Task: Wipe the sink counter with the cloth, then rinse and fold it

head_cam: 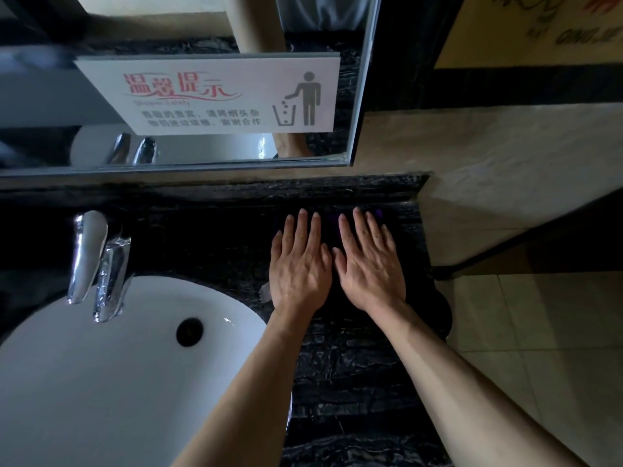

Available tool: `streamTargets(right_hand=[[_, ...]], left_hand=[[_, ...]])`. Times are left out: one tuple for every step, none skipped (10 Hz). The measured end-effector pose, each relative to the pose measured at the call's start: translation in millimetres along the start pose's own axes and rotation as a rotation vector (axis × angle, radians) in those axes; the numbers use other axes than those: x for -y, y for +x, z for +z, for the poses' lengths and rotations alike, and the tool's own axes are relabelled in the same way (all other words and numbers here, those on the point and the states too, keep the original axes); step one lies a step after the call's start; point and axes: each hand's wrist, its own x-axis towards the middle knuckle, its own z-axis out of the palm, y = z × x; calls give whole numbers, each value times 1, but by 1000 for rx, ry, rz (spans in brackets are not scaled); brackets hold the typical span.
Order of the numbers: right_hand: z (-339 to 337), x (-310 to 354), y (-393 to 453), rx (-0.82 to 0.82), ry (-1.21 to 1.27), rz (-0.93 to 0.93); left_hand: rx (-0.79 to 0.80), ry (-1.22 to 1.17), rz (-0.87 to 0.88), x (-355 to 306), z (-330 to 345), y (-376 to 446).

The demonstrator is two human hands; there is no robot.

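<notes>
- Head view, looking down at a washroom vanity: two bare hands lie flat, side by side, on a dark cloth [435,305] spread over the black marble counter [344,372] to the right of the basin.
- The left hand [298,264] has its fingers straight and slightly spread, palm down on the cloth; it grips nothing.
- The right hand [369,264] lies the same way, fingers extended toward the backsplash, thumb nearly touching the left thumb.
- The cloth is hard to tell from the dark stone; a faint purple tint shows between and beyond the fingertips, and a rounded dark edge hangs over the counter's right side.
- The white sink [111,382] sits to the left, its dark drain hole [189,332] visible.
- A chrome faucet [97,264] stands at the basin's back rim, spout pointing toward the bowl.
- On the mirror [50,96] above, a white notice [215,96] carries red and grey Chinese lettering and a litter-bin pictogram.
</notes>
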Motion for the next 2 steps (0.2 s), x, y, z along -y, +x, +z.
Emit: streamTargets(right_hand=[[-11,3,2,31,12,-2],[-26,7,-10,-28,65,7]], left_hand=[[28,-26,35,-1,-9,3],[-26,-97,11,2,-23,-10]])
